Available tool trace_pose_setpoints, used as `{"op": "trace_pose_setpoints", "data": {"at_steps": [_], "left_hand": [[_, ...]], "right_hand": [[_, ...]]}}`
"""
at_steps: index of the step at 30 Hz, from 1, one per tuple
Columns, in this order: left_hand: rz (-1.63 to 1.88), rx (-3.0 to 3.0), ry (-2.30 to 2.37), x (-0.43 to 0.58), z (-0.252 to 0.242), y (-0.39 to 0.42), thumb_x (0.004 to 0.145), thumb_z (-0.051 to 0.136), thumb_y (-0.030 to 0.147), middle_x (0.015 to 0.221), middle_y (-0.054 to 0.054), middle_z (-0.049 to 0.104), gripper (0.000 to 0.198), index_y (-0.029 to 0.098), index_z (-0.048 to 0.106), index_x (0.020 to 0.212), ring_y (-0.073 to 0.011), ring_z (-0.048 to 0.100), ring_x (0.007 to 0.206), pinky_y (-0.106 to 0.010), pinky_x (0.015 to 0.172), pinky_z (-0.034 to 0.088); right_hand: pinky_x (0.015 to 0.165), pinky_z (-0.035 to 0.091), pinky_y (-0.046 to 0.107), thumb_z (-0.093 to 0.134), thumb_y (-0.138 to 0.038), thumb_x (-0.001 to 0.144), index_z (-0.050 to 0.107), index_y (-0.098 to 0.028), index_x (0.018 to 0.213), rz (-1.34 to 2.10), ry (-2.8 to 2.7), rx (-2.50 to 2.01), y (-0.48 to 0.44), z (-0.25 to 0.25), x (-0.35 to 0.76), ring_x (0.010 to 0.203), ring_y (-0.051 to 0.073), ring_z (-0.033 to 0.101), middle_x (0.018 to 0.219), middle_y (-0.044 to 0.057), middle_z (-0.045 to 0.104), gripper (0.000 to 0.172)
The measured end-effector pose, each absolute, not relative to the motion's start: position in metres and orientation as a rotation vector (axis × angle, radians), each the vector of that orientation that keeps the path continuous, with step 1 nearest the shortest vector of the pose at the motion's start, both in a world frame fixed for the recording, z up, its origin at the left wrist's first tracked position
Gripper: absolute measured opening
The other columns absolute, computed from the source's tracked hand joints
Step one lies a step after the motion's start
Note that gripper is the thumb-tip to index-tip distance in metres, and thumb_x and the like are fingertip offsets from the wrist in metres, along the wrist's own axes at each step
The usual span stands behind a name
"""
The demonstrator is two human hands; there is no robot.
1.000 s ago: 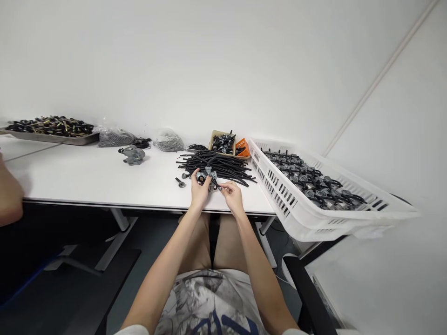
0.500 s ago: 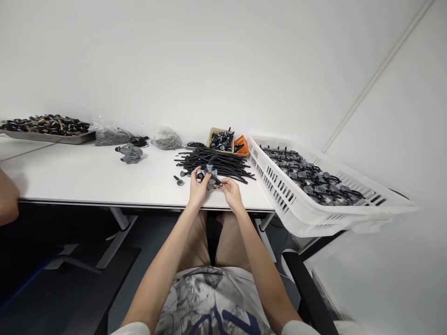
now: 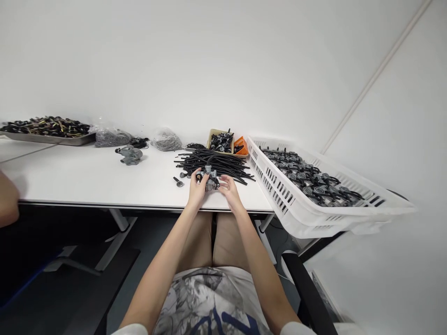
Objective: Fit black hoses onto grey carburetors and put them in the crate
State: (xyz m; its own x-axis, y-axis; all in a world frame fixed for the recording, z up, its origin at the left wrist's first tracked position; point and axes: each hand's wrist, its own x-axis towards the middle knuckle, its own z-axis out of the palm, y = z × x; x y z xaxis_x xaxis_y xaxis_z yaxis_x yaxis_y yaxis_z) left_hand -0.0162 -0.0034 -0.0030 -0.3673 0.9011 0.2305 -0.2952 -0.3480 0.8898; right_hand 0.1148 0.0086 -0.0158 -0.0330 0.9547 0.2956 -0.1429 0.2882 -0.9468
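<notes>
A grey metal carburetor (image 3: 210, 183) with black hose parts is held upright just above the table's front part, in front of a heap of black rubber hoses (image 3: 216, 160). My left hand (image 3: 198, 186) is closed around its left side, thumb across the front. At its right side is my right hand (image 3: 229, 189), fingers apart and slightly bent; whether the fingertips touch the carburetor I cannot tell. Left of my left hand lie a small black-and-grey fitting (image 3: 179, 182) and another small round part (image 3: 182, 175).
At right stands a white plastic crate (image 3: 289, 211) with rows of carburetors. Behind the hoses are a yellow bin (image 3: 208, 141) of fittings and an orange basket (image 3: 240, 145). Farther left are more carburetor bodies (image 3: 129, 155), plastic bags (image 3: 166, 139) and a metal tray (image 3: 49, 138). Another person's arm (image 3: 7, 197) shows at the left edge.
My right fingers have loosened from the black hose end at the carburetor's right side and spread apart. The carburetor has turned slightly in my left hand.
</notes>
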Motion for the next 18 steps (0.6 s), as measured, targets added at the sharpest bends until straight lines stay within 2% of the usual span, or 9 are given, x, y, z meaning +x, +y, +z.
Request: {"op": "trace_pose_setpoints", "data": {"at_steps": [2,4,10,14,18], "left_hand": [[1.803,0.997,0.976,-0.0164,-0.0033,-0.0036,0.077,0.071,0.043,0.112,-0.008,0.063,0.057,0.020,0.054,0.126,-0.0169,0.063,0.092,-0.027,0.077,0.051],[1.771,1.069,0.974,-0.0165,-0.0029,-0.0046,0.076,0.071,0.043,0.114,-0.009,0.064,0.056,0.019,0.056,0.124,-0.0182,0.064,0.096,-0.027,0.080,0.051],[1.730,1.178,1.030,-0.0163,-0.0010,-0.0070,0.077,0.070,0.046,0.112,-0.011,0.068,0.058,0.016,0.060,0.125,-0.0199,0.065,0.092,-0.029,0.076,0.052],[1.727,1.184,1.020,-0.0172,-0.0039,-0.0040,0.078,0.069,0.047,0.119,-0.012,0.067,0.058,0.016,0.060,0.126,-0.0223,0.064,0.103,-0.031,0.085,0.051],[1.728,1.210,0.993,-0.0196,-0.0085,0.0007,0.081,0.064,0.052,0.126,-0.014,0.064,0.059,0.016,0.059,0.128,-0.0245,0.061,0.113,-0.035,0.096,0.048]], "right_hand": [[0.096,0.049,0.037,0.075,-0.031,0.064,0.057,-0.026,0.117,1.241,-1.240,-0.746,0.0064,-0.0122,0.1154,0.107,0.021,0.063,0.120,0.006,0.068,0.057],[0.099,0.048,0.040,0.077,-0.036,0.065,0.054,-0.027,0.123,1.323,-1.241,-0.694,0.0043,-0.0103,0.1150,0.110,0.023,0.064,0.115,0.005,0.071,0.062],[0.095,0.052,0.042,0.083,-0.040,0.062,0.057,-0.025,0.119,1.276,-1.227,-0.734,0.0030,-0.0132,0.1146,0.100,0.024,0.068,0.100,0.005,0.075,0.064],[0.096,0.052,0.042,0.083,-0.043,0.062,0.056,-0.025,0.119,1.257,-1.236,-0.725,0.0037,-0.0138,0.1144,0.098,0.024,0.069,0.099,0.004,0.075,0.066],[0.096,0.053,0.041,0.083,-0.044,0.062,0.048,-0.027,0.127,1.250,-1.329,-0.695,0.0021,-0.0124,0.1118,0.100,0.022,0.069,0.107,0.004,0.073,0.076]]}}
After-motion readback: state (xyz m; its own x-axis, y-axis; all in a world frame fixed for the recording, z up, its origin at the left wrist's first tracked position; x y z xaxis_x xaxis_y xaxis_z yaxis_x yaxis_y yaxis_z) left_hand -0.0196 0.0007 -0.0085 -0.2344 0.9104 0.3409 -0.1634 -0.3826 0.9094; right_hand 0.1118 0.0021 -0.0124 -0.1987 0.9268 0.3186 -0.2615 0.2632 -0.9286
